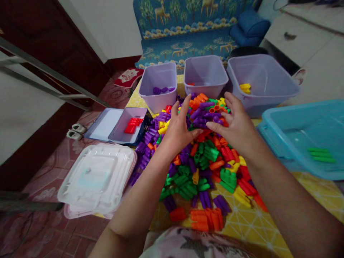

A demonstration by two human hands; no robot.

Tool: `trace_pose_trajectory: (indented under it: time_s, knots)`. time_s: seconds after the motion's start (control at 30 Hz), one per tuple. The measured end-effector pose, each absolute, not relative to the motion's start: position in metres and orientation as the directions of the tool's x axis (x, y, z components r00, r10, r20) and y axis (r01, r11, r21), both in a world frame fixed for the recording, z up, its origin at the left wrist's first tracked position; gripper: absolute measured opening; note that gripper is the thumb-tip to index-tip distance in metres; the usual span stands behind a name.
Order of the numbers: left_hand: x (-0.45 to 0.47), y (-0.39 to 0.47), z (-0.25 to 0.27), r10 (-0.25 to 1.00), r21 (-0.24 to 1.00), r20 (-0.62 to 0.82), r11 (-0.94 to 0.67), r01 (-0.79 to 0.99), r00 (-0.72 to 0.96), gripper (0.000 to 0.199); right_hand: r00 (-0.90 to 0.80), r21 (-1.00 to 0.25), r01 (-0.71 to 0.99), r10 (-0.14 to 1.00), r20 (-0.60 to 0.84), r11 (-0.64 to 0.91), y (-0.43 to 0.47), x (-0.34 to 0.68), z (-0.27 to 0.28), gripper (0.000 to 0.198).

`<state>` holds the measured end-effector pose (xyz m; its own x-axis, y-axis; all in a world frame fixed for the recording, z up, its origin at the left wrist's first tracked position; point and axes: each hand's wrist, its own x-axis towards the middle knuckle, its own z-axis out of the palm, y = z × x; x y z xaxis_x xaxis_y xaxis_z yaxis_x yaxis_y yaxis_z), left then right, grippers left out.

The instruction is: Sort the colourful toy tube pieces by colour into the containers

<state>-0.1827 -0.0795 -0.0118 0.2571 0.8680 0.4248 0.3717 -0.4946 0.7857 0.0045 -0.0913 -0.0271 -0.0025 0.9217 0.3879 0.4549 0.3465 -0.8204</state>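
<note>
A big heap of plastic tube-shaped pieces point(209, 152) in purple, green, orange, red and yellow covers the middle of the table. Over its far part reach both of my hands, fingers spread. My left hand point(179, 127) is above purple and yellow pieces, and nothing shows in its grasp. My right hand point(233, 123) hovers beside purple and orange pieces, thumb apart from the fingers, holding nothing that I can see. Close to my body lie orange pieces point(206, 218) in a row, with purple pieces point(221, 204) just behind them.
Behind the heap stand three lilac bins, with purple pieces point(162, 90), orange ones point(190, 84) and yellow ones point(245, 88). A teal bin point(279, 150) at right holds green pieces point(321, 154). Left are a case point(114, 136) with red pieces point(133, 125) and stacked lids point(96, 179).
</note>
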Motion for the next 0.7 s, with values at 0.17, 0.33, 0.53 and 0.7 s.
trace_pose_trajectory:
  time_s: [0.17,0.33,0.53,0.7]
  knots:
    - [-0.210,-0.114,-0.005,0.869,0.717,0.428,-0.494,0.492,0.248,0.067,0.042,-0.747,0.567,0.894,0.446,0.347,-0.134,0.007,-0.023,0.075]
    - [-0.258,-0.196,-0.014,0.861,0.569,0.300,-0.508,0.647,0.411,0.059,-0.096,-0.500,0.801,0.894,0.438,0.331,-0.234,0.031,-0.040,0.053]
    - [-0.283,-0.272,-0.053,0.816,0.323,0.092,-0.566,0.759,0.570,0.080,-0.319,-0.435,0.813,0.922,0.221,0.386,-0.307,0.059,-0.080,0.055]
    - [-0.268,-0.273,-0.079,0.799,0.303,0.114,-0.595,0.745,0.591,0.096,-0.300,-0.515,0.799,0.948,0.106,0.310,-0.307,0.030,-0.094,0.086]
